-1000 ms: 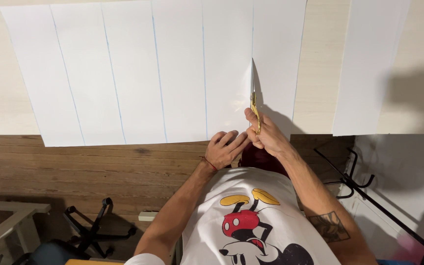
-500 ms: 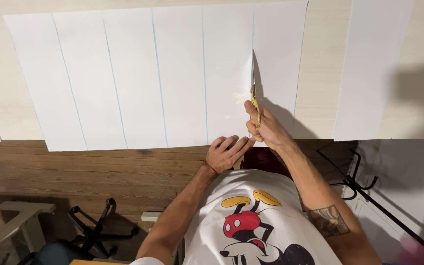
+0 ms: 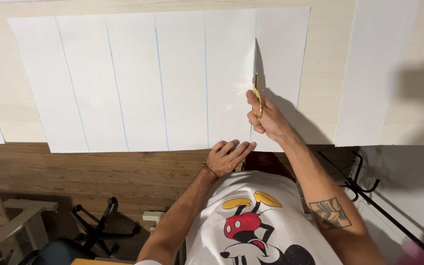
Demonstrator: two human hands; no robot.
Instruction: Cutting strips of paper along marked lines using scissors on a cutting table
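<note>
The head view looks down on a pale wooden desk [image 3: 325,73] where a large white sheet of paper [image 3: 138,78] lies flat, marked with thin blue lines that run from its near edge to its far edge. I take this sheet as the landmark. The right hand [image 3: 266,120] is over the right part of the sheet, its fingers closed through the handles of gold scissors [image 3: 257,91]. The blades point away from the person, along one blue line, and the slit already runs from the near edge of the sheet up to the blades; whether the blades are parted or closed, I cannot tell. The uncut part of this line lies straight beyond the blade tips, toward the far edge of the sheet, so the long axis of the scissors and the line agree. The left hand [image 3: 227,157] rests flat at the near edge of the sheet, just left of the slit, fingers spread lightly and pressing the paper down. The right hand is the nearer one to the uncut line. A second white sheet [image 3: 374,73] lies to the right of the big sheet, well apart.
</note>
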